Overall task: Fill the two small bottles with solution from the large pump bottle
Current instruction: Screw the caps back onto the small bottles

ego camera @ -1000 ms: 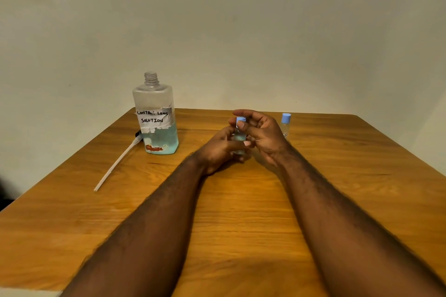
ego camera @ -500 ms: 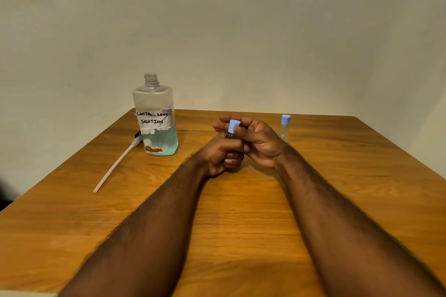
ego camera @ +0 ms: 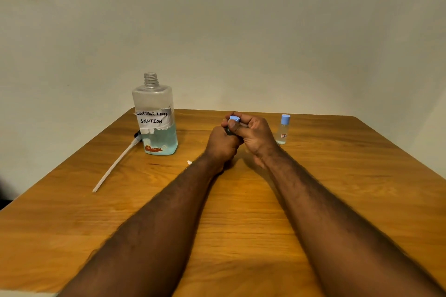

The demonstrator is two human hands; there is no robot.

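Right of large bottle (ego camera: 155,118): left hand (ego camera: 220,142) wraps small bottle (ego camera: 228,130); right hand (ego camera: 255,135) pinches its blue cap (ego camera: 234,118); second bottle (ego camera: 282,130) farther right.

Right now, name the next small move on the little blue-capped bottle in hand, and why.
Probably twist the blue plastic cap with the right hand while the left hand steadies the small clear bottle: right fingers pinch the cap, the left grips the body. Tightening or loosening, I cannot tell.

A plain room, likely a home: wooden table (ego camera: 241,224) against a bare off-white wall (ego camera: 217,19) at twelve o'clock, hand-labelled bottle (ego camera: 154,116) at eleven.
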